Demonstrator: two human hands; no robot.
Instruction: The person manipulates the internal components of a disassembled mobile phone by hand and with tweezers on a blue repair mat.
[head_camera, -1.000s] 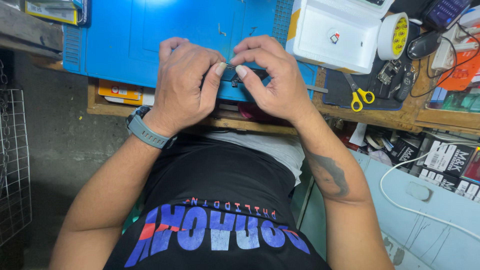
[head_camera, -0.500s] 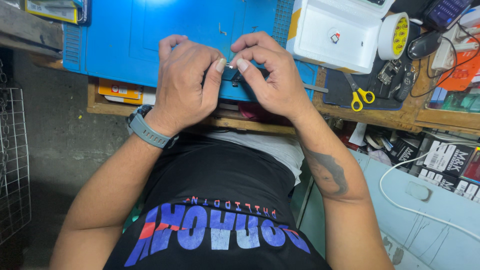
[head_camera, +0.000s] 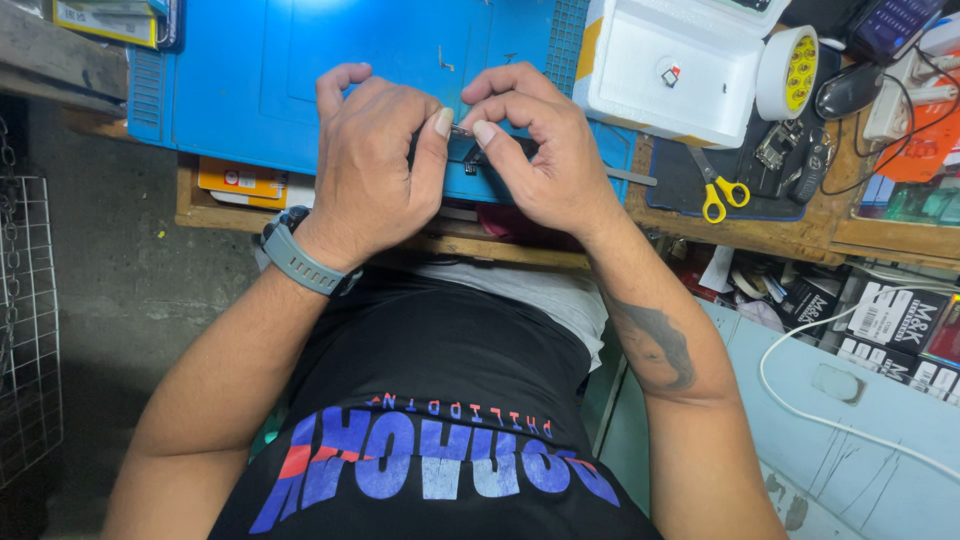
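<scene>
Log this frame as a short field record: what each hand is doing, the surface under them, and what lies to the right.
left hand: thumb and fingers pinch a small metal part
right hand: pinches the same part from the other side
surface: blue mat on a wooden bench
right of hands: white foam box, tape roll, yellow-handled scissors
wrist: grey watch on the left arm

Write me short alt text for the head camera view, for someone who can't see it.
Seen from above, a person's left hand and right hand pinch a small dark part between thumbs and fingertips over a blue work mat. Yellow-handled scissors, a white foam box and a tape roll sit on the wooden bench to the right.
</scene>
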